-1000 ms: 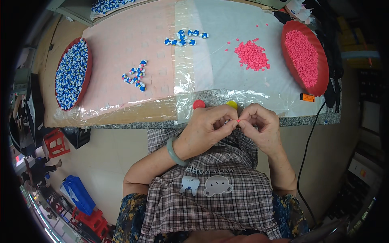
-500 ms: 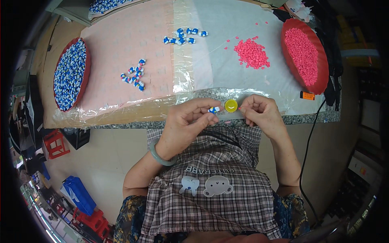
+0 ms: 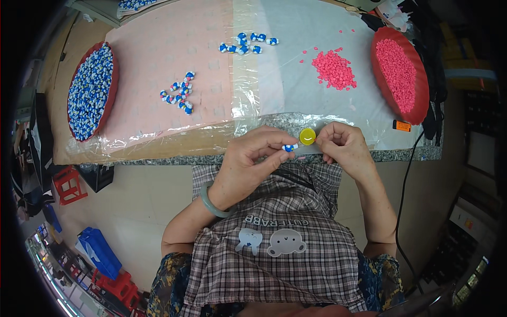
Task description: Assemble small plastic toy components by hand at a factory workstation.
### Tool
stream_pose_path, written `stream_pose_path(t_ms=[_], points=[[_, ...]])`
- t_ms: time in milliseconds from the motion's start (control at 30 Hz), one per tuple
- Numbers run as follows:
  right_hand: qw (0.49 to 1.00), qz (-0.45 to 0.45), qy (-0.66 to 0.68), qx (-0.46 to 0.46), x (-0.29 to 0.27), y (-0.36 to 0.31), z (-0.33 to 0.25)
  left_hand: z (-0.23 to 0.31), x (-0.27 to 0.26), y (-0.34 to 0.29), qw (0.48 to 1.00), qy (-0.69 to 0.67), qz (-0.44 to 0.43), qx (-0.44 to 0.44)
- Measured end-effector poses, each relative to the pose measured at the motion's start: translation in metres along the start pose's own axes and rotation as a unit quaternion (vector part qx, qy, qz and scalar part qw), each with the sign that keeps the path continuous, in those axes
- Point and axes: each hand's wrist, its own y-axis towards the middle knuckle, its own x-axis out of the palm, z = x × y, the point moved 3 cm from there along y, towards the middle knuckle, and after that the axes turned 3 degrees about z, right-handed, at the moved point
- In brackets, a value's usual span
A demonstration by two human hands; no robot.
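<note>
My left hand (image 3: 253,157), with a pale green bangle on its wrist, pinches a small blue-and-white figurine (image 3: 289,148) between thumb and fingertips. Just beyond it, on the table's near edge, is a small round yellow pot (image 3: 307,136) with a shiny inside. My right hand (image 3: 344,143) is closed in a pinch right beside the pot's right rim. A tiny pink piece showed at those fingertips a moment ago; the fingers now mostly cover it. Loose figurines lie in two groups, one at the left (image 3: 179,94) and one farther back (image 3: 243,45).
A red bowl of blue-and-white figurines (image 3: 91,95) stands at the far left. Pink pieces lie in a pile (image 3: 335,70) and fill another red bowl (image 3: 424,79) at the right. A black cable (image 3: 405,185) hangs over the table edge. Red stools (image 3: 69,185) stand lower left.
My left hand has moved slightly right with the figurine, which is turned and sits lower beside the pot. My right fingertips have come up against the pot's rim. The whole view has shifted a little.
</note>
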Motion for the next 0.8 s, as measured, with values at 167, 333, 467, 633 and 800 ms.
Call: stream_pose_path(t_ms=[167, 333, 467, 633, 800], points=[[0.999, 0.020, -0.041, 0.008, 0.002, 0.000, -0.004, 0.000, 0.000, 0.001, 0.999, 0.035, -0.010, 0.016], [0.995, 0.031, -0.095, -0.010, 0.003, -0.001, -0.005, -0.007, 0.003, 0.000, 1.000, -0.014, 0.013, 0.011], [0.997, 0.027, -0.074, -0.003, 0.002, -0.002, -0.006, -0.005, 0.004, 0.001, 1.000, -0.002, 0.012, 0.017], [1.000, 0.009, -0.004, 0.001, -0.004, -0.006, -0.010, -0.003, 0.005, 0.003, 0.999, 0.028, -0.003, 0.036], [0.998, -0.027, 0.064, -0.007, -0.004, -0.013, -0.012, -0.005, 0.011, 0.004, 1.000, -0.003, 0.007, -0.008]])
